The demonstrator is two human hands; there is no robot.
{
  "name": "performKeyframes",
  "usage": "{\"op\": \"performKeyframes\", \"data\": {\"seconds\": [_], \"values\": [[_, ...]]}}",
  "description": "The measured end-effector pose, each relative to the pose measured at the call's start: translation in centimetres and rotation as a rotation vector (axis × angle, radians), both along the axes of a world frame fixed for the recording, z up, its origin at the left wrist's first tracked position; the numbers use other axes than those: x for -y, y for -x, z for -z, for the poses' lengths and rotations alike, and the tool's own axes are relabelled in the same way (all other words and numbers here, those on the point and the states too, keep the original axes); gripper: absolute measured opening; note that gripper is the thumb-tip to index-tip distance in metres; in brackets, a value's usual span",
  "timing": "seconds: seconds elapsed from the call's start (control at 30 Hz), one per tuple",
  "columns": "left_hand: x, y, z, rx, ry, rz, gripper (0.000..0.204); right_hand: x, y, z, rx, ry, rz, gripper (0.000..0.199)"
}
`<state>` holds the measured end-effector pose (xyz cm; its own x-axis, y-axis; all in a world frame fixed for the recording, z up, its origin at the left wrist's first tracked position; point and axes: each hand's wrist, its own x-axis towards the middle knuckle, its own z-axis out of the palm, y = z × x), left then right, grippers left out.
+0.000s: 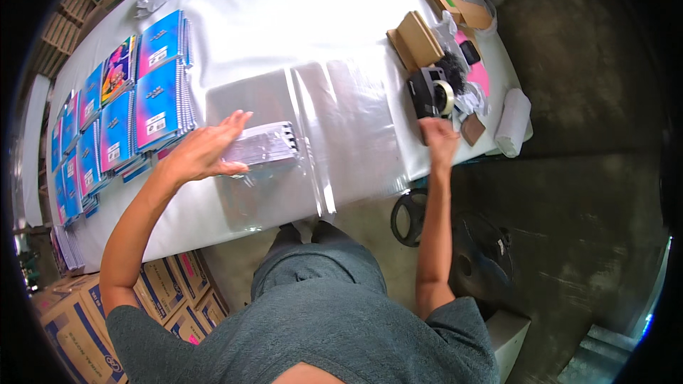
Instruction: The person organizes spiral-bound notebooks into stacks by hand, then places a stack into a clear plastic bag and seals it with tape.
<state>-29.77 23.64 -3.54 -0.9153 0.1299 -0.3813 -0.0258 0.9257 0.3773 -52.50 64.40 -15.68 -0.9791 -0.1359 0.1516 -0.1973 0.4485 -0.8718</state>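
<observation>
My left hand [203, 148] grips the left end of a thick bundle of spiral-bound notebooks [262, 145], thumb on the near side and fingers on the far side. The bundle shows its page edges and is covered in shiny clear plastic. Beneath it, a clear plastic sheet [359, 124] lies flat over the table's front part. My right hand [440, 136] is closed at the near end of a black tape dispenser [425, 94] with a roll of clear tape [446, 97]. Whatever its fingers pinch is too small to make out.
Stacks of blue and pink spiral notebooks [160, 103] fill the left of the white table [299, 14]. Cardboard pieces [415, 41], crumpled paper and a white roll [513, 122] lie at the right. Cardboard boxes [82, 331] stand below left; a black wheel-like ring [409, 218] is below right.
</observation>
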Motion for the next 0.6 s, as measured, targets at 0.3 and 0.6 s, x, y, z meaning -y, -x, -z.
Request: {"op": "performKeyframes", "data": {"seconds": [0.3, 0.6], "values": [[-0.8, 0.5, 0.0, -0.031, -0.053, -0.052, 0.097, -11.7, 10.7, 0.7, 0.887, 0.043, -0.072, 0.025], [-0.9, 1.8, 0.2, 0.002, -0.135, -0.063, 0.099, -16.8, 3.5, 5.4, 0.224, -0.11, 0.168, 0.02]]}}
